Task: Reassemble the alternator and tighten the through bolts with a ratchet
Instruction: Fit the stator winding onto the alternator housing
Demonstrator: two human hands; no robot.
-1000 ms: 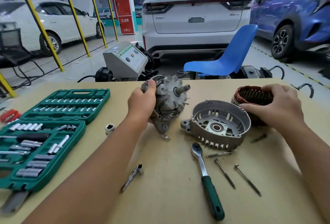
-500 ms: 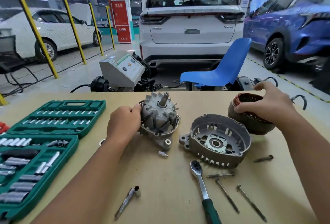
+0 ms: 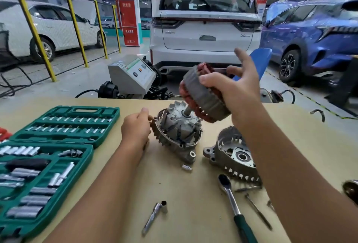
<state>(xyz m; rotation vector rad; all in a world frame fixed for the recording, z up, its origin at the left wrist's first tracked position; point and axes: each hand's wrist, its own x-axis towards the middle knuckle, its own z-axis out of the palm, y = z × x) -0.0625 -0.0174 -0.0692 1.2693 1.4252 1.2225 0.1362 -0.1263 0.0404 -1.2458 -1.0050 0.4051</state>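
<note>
While the left hand (image 3: pixel 136 130) grips the far-left rim of the rotor-and-housing assembly (image 3: pixel 177 132) standing tilted on the tabletop (image 3: pixel 193 213), that lean is the first risk: if the hold slackens, the assembly could tip and roll toward the loose socket (image 3: pixel 187 167) beside its mounting ear. Just right of it, the right hand (image 3: pixel 232 90) pinches the stator (image 3: pixel 203 95) by its steel band, thumb on the near face and several fingers splayed free, holding it aloft over the rotor shaft (image 3: pixel 187 110); so partial a grip could let the heavy ring slip, or bring it down cocked so that the copper windings scrape the fan blades. Farther right, the other end housing (image 3: pixel 232 155), the ratchet (image 3: pixel 230 194) and the through bolts (image 3: pixel 257 211) lie untouched. Compared with half a second ago, the stator has left the tabletop at the right and travelled leftward above the assembly.
</note>
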